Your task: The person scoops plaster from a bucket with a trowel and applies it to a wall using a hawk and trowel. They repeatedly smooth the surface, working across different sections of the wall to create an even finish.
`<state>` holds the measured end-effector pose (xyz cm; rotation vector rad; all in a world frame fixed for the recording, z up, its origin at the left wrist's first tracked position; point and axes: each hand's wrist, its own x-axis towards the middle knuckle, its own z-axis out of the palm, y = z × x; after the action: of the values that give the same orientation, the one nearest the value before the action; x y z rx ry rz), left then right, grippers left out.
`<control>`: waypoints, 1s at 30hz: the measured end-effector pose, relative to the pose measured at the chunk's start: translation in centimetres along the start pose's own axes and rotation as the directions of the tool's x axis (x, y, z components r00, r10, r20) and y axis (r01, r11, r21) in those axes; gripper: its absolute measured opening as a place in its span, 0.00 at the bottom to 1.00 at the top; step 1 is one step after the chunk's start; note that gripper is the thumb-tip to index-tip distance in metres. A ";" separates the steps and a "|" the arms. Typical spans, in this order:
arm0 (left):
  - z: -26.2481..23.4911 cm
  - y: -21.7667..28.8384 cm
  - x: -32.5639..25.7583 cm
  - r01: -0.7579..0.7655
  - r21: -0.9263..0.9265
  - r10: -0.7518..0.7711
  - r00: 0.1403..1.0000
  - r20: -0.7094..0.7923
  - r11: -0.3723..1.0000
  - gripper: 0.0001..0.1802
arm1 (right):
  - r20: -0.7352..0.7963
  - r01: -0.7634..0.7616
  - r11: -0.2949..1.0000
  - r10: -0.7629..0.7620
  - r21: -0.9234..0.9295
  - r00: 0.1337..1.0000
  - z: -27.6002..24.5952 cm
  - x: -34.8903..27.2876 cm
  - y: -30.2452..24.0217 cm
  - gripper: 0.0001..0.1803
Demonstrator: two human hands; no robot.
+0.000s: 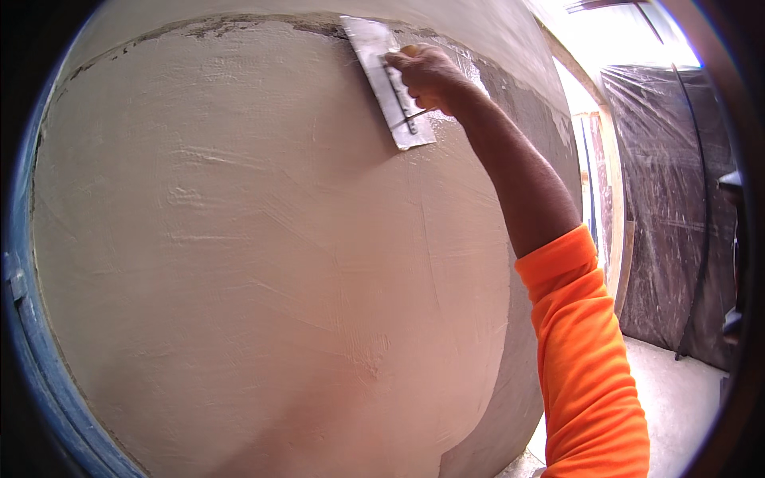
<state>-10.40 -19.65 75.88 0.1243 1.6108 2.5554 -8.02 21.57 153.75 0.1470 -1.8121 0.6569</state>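
High on the wall, my right hand is closed around the handle of a plastering trowel. The trowel's long, flat metal blade is tilted, its top leaning left, and lies against or very close to the surface. Fresh, pale plaster covers most of the wall, with ridges and streaks across it. A shiny wet patch shows just right of the blade. Along the top of the plaster runs a rough, darker strip. My right arm reaches up in an orange sleeve. My left hand is out of view.
A blue frame borders the wall on the left. Bare grey wall edges the plaster on the right. Beyond it are a doorway, dark plastic sheeting with a hanging cable, and a pale floor.
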 end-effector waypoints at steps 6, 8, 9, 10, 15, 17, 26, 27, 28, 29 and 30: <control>-0.8 -0.1 0.4 -0.063 0.113 0.067 0.997 -0.032 0.992 0.18 | 0.214 0.439 0.799 -0.383 -0.411 0.898 2.1 -0.7 -1.9 0.29; -1.0 -0.8 0.1 -0.087 0.043 0.089 0.996 -0.032 0.995 0.16 | 0.229 0.515 0.741 -0.462 -0.432 0.857 1.8 0.8 -1.9 0.26; -1.2 -1.1 0.1 -0.082 0.090 0.087 0.995 -0.056 0.993 0.16 | 0.192 0.521 0.723 -0.492 -0.454 0.849 1.0 2.0 -2.0 0.26; -1.4 -1.4 0.0 -0.076 0.136 0.088 0.993 -0.081 0.988 0.16 | 0.147 0.516 0.709 -0.515 -0.481 0.844 0.4 3.4 -2.2 0.27; -2.1 -2.7 0.5 -0.081 0.166 0.094 0.993 -0.072 0.983 0.18 | 0.134 0.519 0.668 -0.539 -0.533 0.831 -0.2 9.4 -2.7 0.31; -1.8 -2.5 0.6 -0.084 0.048 0.083 0.996 0.023 0.995 0.18 | 0.168 0.533 0.649 -0.538 -0.542 0.826 -0.1 9.8 -2.7 0.31; 2.5 -1.1 -1.1 -0.015 0.120 0.027 0.995 -0.097 0.993 0.18 | 0.251 0.537 0.613 -0.493 -0.579 0.833 2.2 -4.3 -0.3 0.25; 2.5 -1.0 -0.8 -0.007 0.137 0.019 0.996 -0.087 0.991 0.18 | 0.155 0.450 0.637 -0.464 -0.626 0.872 2.3 -4.1 -0.2 0.24; 2.3 -1.0 -0.3 -0.004 0.156 0.016 0.997 -0.076 0.988 0.18 | 0.076 0.370 0.654 -0.432 -0.660 0.899 2.5 -3.5 0.0 0.23; 1.9 -1.0 0.3 -0.006 0.175 0.019 0.997 -0.071 0.985 0.19 | -0.012 0.310 0.664 -0.433 -0.680 0.902 2.2 -2.5 0.4 0.21; 1.4 -1.1 0.8 -0.018 0.238 0.032 0.998 -0.056 0.971 0.18 | -0.069 0.217 0.706 -0.352 -0.674 0.933 1.6 -1.2 0.8 0.21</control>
<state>-10.91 -17.80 75.48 0.0907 1.9459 2.3952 -9.30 21.14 152.04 -0.1116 -1.6780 -0.2163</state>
